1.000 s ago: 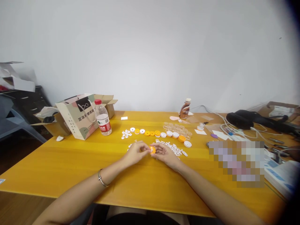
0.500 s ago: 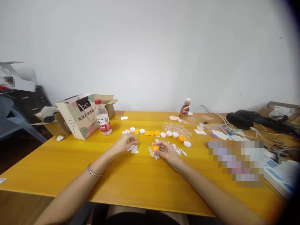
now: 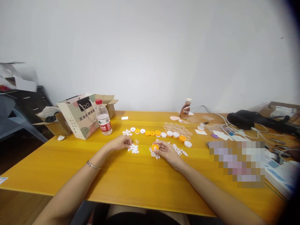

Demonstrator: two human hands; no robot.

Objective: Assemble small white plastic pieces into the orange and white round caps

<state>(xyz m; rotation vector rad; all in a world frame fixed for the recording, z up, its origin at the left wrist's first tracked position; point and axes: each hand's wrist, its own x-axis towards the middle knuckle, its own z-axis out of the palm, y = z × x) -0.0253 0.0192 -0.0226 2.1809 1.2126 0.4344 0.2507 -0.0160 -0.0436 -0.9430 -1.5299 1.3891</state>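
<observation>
On the wide yellow wooden worktop (image 3: 140,184) stand a paper bag (image 3: 79,117) and a clear water bottle (image 3: 103,121). Nearer, the right hand (image 3: 168,152) is closed around a round, smooth orange cap (image 3: 155,147). The left hand (image 3: 119,143) touches a heap of tiny white plastic bits (image 3: 134,149), which lies just to its right, between the 2 hands. Whether it pinches 1, I cannot tell.

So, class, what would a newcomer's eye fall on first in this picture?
The right hand holds an orange cap at the middle of the yellow table. Beside it the left hand reaches for a pile of small white pieces. Behind them runs a row of orange and white caps.
</observation>
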